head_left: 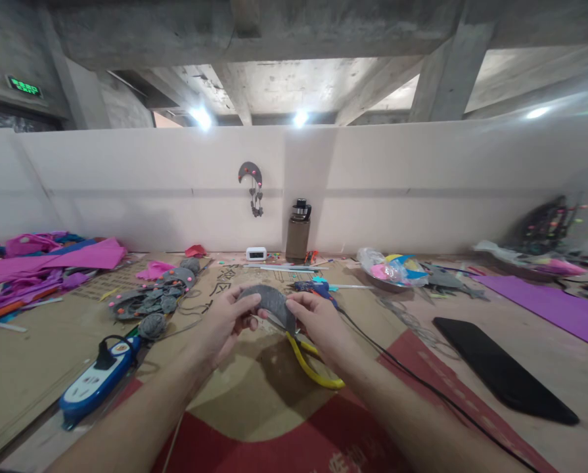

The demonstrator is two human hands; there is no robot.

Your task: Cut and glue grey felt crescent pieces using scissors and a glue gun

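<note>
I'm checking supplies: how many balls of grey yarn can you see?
2. The nearer ball sits by the power strip's far end; the farther ball is behind the grey pieces. More may be hidden.

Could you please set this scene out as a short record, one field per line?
Left hand: grips one end of a grey crescent
Right hand: grips its other end
Beneath hands: yellow handles on the cardboard
Beyond right hand: blue glue gun, black cable trailing
Left side: blue-and-white power strip, black plug inserted
Right side: flat black slab
Wall: decorated grey crescent ornament
</note>
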